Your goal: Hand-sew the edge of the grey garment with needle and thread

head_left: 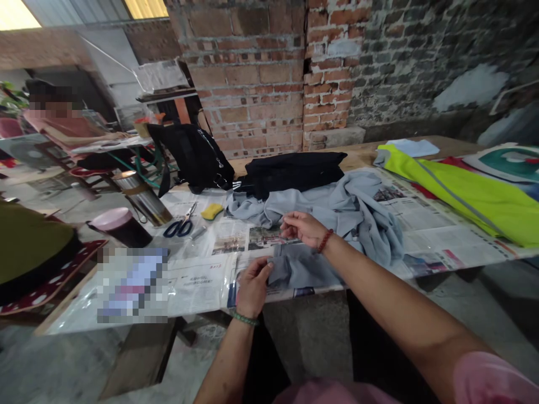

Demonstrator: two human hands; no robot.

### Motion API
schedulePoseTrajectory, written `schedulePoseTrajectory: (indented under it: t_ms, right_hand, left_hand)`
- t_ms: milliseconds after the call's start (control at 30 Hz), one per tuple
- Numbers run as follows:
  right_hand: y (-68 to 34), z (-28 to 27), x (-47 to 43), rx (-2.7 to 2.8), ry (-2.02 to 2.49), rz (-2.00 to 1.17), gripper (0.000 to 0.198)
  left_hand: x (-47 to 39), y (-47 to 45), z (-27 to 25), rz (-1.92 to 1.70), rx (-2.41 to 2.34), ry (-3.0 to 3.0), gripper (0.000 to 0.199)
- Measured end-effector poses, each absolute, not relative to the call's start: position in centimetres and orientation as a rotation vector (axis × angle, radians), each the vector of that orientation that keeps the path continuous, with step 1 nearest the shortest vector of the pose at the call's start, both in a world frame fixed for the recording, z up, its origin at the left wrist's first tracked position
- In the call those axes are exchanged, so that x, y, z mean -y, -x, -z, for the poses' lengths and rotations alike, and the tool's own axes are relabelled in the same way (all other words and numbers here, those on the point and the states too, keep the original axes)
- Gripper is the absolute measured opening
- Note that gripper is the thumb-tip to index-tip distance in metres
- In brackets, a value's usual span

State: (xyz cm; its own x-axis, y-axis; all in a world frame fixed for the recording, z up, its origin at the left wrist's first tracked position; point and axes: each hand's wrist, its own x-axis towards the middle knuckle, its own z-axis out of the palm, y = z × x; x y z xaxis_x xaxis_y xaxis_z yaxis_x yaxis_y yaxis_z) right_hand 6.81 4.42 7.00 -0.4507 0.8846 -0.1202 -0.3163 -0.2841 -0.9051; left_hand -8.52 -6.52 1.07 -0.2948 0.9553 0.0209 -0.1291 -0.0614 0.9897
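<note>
A grey garment (309, 268) lies in loose folds across the table, its near end reaching the front edge. My left hand (253, 285) pinches a hemmed end of it between thumb and fingers. Above the cloth, my right hand (308, 229) is raised with thumb and fingertips pressed together. Whatever sits in that pinch, if anything, is too small to make out. Behind the grey garment rests a folded black garment (295, 171).
Scissors (181, 224), a yellow sponge-like piece (211, 211), a pink-lidded cup (122, 227) and a steel flask (143, 199) stand left, near a black backpack (191, 157). Right are a neon-yellow garment (455, 191) and an iron (505, 163). Newspaper under plastic covers the table. A person sits far left.
</note>
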Motion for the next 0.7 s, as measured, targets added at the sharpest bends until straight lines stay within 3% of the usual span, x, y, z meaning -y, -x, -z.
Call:
schedulePoseTrajectory:
  t_ms: [267, 467, 700]
  right_hand:
    - [-7.2, -5.7, -3.6, 0.994, 0.833, -1.883, 0.006]
    - [-8.2, -3.4, -3.1, 0.907, 0.871, -1.943, 0.004]
    - [-8.8, -2.2, -2.7, 1.146, 1.042, -1.744, 0.007]
  left_hand:
    - [6.8, 8.5, -1.2, -1.394, -1.332, -1.171, 0.025]
    - [7.9, 7.1, -1.9, -1.228, -1.436, -1.668, 0.013]
    - [5.3, 8.0, -2.5, -1.285, -1.588, -1.368, 0.026]
